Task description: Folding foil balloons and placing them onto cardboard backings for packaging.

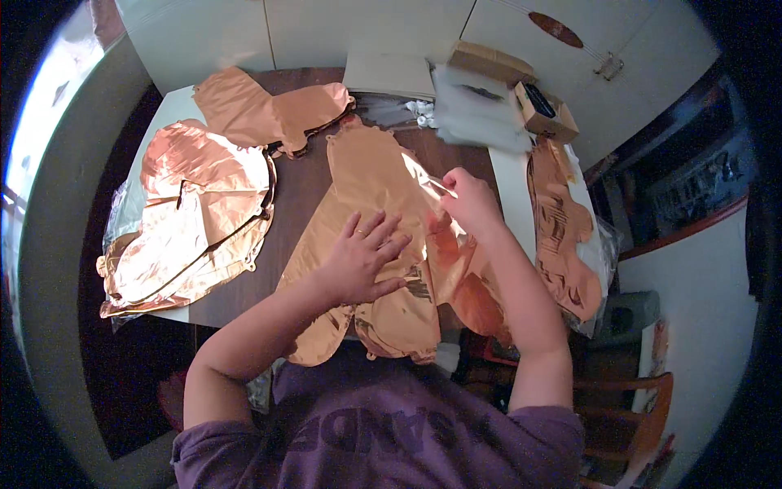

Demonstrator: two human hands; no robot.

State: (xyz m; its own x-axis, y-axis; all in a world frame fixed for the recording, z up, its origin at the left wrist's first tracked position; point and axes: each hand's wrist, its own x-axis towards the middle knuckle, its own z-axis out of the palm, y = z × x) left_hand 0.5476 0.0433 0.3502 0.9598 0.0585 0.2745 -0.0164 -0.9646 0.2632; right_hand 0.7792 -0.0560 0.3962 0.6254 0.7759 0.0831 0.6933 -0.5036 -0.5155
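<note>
A flat, uninflated rose-gold foil balloon (358, 167) lies in front of me across the middle of the table, its lower lobes reaching the near edge. My left hand (358, 265) rests on it with the fingers spread. My right hand (471, 200) pinches a shiny folded edge of the foil on the balloon's right side. Below that hand, a crumpled, glossy part of the foil (476, 306) hangs toward the near edge. I cannot tell whether it belongs to the same balloon.
Shiny foil balloons (204, 204) lie piled at the left, with another matte one (252, 110) behind. More foil (562, 236) lies on plastic at the right. At the back are a translucent plastic sheet (476, 106), small white pieces (422, 112) and a cardboard box (550, 118).
</note>
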